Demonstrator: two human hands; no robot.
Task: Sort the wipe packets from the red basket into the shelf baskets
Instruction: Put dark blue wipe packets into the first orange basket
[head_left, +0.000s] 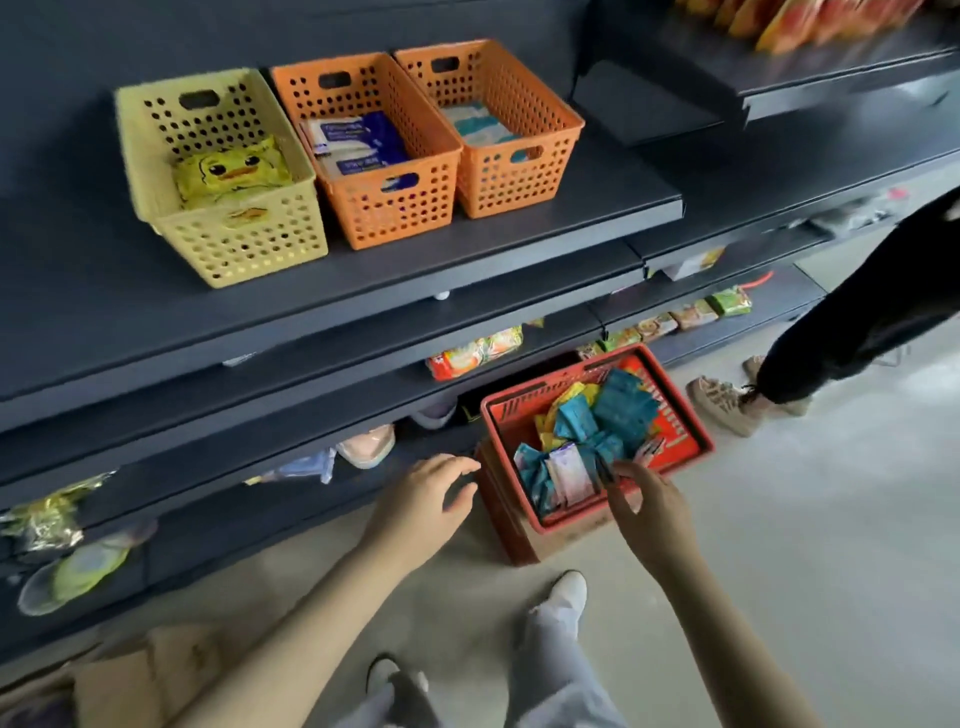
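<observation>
A red basket (685, 431) stands on a red crate on the floor, full of teal, yellow and white wipe packets (613, 415). My right hand (644, 506) hovers over its near edge with fingers spread, holding nothing. My left hand (426, 501) hangs open just left of the basket. On the dark shelf above stand a yellow basket (156, 171) with a yellow duck packet (228, 171), an orange basket (447, 156) with blue-and-white packets (358, 140), and a second orange basket (566, 130) with pale teal packets (478, 124).
Lower shelves (363, 395) hold snack packs and shoes. Another person's leg and shoe (727, 400) stand right of the red basket. My own feet (566, 597) are on the grey floor below it. A cardboard box (145, 680) sits bottom left.
</observation>
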